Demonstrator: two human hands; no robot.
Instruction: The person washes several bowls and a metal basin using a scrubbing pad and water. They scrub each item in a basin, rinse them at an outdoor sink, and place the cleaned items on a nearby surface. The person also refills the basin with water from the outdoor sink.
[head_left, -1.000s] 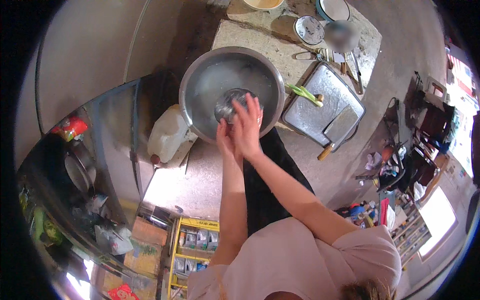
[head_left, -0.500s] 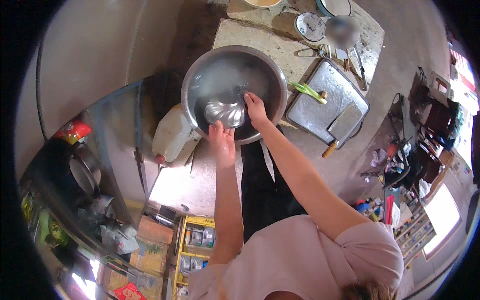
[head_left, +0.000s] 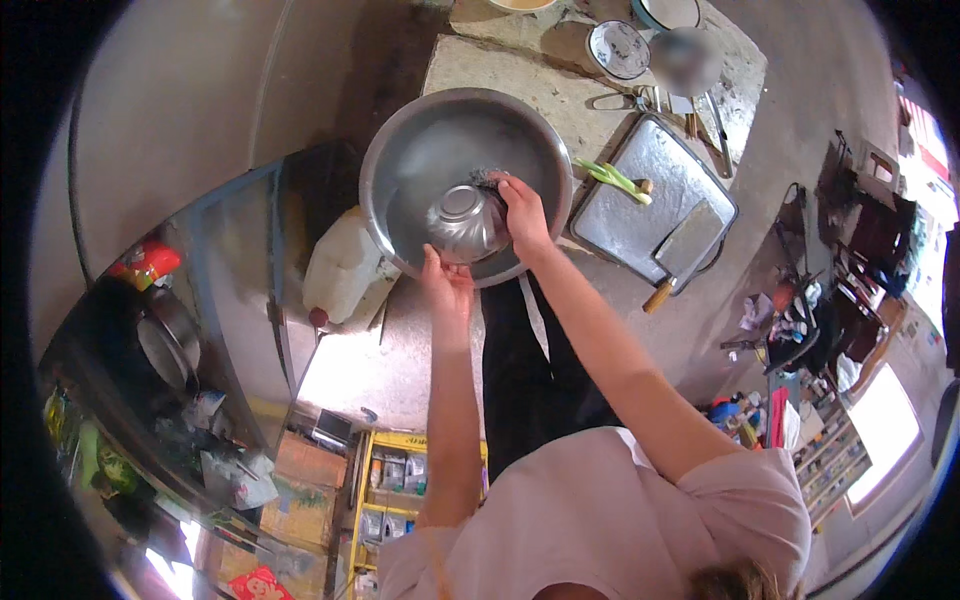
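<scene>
A shiny metal bowl (head_left: 468,226) with swirled, fluted sides is tilted inside a large metal basin (head_left: 377,200), its round foot facing up and away from me. My left hand (head_left: 448,283) grips the bowl by its near edge, thumb on the outer side. In my right hand (head_left: 521,213) is a dark grey scouring pad (head_left: 487,178), which shows past the fingers against the bowl's right side. Part of the pad is hidden under that hand. Cloudy greyish water seems to lie in the basin.
Right of the basin, a cutting board (head_left: 640,185) carries spring onions (head_left: 615,181) and a cleaver (head_left: 688,240) with a wooden handle. A patterned enamel bowl (head_left: 618,50) stands farther back on the table. A whitish plastic jug (head_left: 343,265) is close on the basin's left.
The bowl has turned so its foot shows more. My right hand has shifted slightly right and onto the bowl's side, bringing the scouring pad into clearer view.
</scene>
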